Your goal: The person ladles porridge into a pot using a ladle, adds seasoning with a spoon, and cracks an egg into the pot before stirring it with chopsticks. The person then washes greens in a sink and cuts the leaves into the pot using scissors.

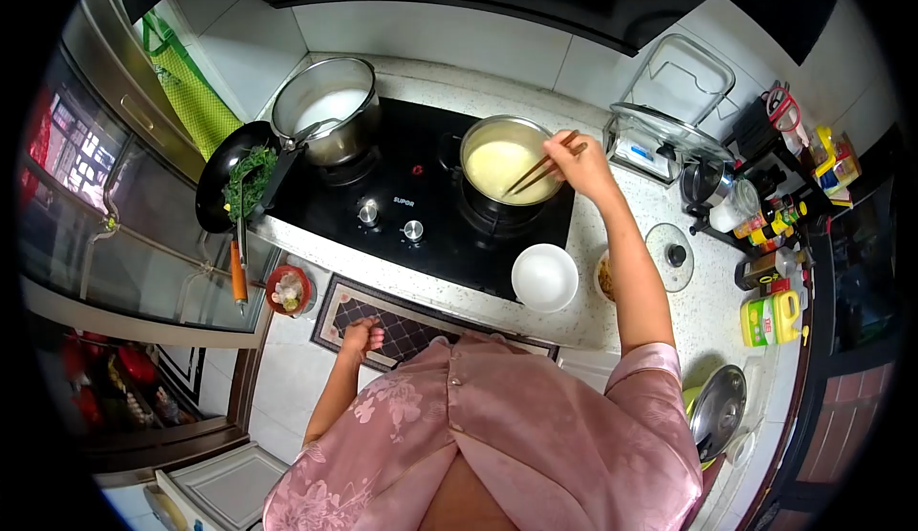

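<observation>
My right hand (580,163) grips a pair of brown chopsticks (537,170), whose tips dip into pale yellow contents of a steel pot (507,122) on the right burner. My left hand (361,337) hangs low over the floor mat, away from the stove, with its fingers curled in and nothing seen in them. A white bowl (544,278) stands on the counter edge, below and right of that pot. On the left burner is a larger steel pot (359,130) with whitish contents and a utensil resting in it.
A black wok (212,185) with leafy greens and an orange-handled tool (238,273) lies at the left. Glass lid (669,257), partly hidden dish (604,276), yellow jug (771,319) and bottles are at the right. A red-rimmed bin (290,290) sits below the counter.
</observation>
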{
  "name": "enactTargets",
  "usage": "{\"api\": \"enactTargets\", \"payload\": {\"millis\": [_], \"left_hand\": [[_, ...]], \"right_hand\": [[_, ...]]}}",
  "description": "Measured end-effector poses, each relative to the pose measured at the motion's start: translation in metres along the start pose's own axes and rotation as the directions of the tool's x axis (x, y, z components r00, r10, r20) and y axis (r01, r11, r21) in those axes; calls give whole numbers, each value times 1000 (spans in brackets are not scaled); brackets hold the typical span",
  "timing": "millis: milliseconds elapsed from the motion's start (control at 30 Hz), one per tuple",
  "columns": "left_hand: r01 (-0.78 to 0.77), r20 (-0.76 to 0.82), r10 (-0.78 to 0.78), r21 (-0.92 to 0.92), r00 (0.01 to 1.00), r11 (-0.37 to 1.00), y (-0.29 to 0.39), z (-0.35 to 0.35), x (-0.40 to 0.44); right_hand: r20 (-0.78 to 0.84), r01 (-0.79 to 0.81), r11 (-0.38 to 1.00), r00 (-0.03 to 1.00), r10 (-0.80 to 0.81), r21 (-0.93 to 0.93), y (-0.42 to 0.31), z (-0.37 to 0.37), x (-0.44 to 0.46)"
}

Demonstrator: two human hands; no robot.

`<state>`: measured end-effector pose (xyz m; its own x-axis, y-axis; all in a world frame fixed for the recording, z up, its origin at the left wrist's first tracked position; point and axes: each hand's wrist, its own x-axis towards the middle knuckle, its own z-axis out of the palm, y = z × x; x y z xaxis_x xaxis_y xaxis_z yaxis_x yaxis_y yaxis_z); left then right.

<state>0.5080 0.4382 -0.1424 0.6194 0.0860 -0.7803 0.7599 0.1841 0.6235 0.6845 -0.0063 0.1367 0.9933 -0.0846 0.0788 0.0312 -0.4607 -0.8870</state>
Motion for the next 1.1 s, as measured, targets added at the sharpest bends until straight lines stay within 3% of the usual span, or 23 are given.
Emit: {"api": "enactTargets", "payload": {"millis": [33,100,167,200,300,333,367,433,467,500,567,633,700,767,833,867,967,1033,1100], "left_hand": [[14,24,-14,17,1000,1000,0,-1,4],[8,21,-9,20,1000,1000,-4,-3,10],[-6,18,6,23,1000,1000,0,-3,13],[-1,19,0,34,1000,999,2,-2,14],[42,44,-43,28,998,999,4,-5,11],[27,61,-29,33,998,999,5,-4,11],[8,80,-11,38,997,999,9,-3,11],[23,55,-26,67,998,998,19,5,6],[31,51,-36,95,998,995,20,7,8],[38,46,-44,123,998,992,22,8,12],[-27,81,10,211,997,977,25,10,18],[-104,114,71,327,991,939,41,22,8],[-153,186,87,380,979,912,54,34,3],[-205,261,98,424,960,882,73,50,-6],[-199,332,-17,606,943,770,94,64,-27],[-329,458,15,615,889,716,99,64,-32],[-408,595,-61,618,801,672,120,78,-57],[-487,645,-38,613,763,622,129,85,-61],[-515,649,75,522,757,679,135,88,-49]], "right_hand": [[-80,66,987,994,-78,-146,1,-8,1],[-139,59,975,986,-91,-216,6,-10,-2],[-70,187,973,978,-198,-132,23,3,-4],[-48,155,988,987,-154,12,18,10,-9],[-29,46,989,999,-42,138,0,-4,-31],[-79,134,990,988,-136,-32,4,-10,-34],[-86,131,991,987,-133,-32,2,-10,-39],[-179,275,936,932,-316,-221,-8,-8,-58],[-157,265,951,944,-289,-159,-10,-2,-66],[-176,372,914,900,-398,-162,-6,9,-69],[-114,415,874,884,-453,-253,-4,19,-77],[-123,371,893,904,-410,-252,-3,25,-79],[-115,336,862,907,-405,-380,-1,23,-79],[-148,318,882,910,-386,-347,15,25,-78],[-197,314,896,902,-385,-313,22,26,-82],[-210,303,900,902,-377,-314,24,27,-86],[-183,229,937,942,-282,-264,29,23,-99],[-227,221,959,939,-258,-176,30,17,-109],[-248,198,955,936,-251,-219,33,1,-122]]}}
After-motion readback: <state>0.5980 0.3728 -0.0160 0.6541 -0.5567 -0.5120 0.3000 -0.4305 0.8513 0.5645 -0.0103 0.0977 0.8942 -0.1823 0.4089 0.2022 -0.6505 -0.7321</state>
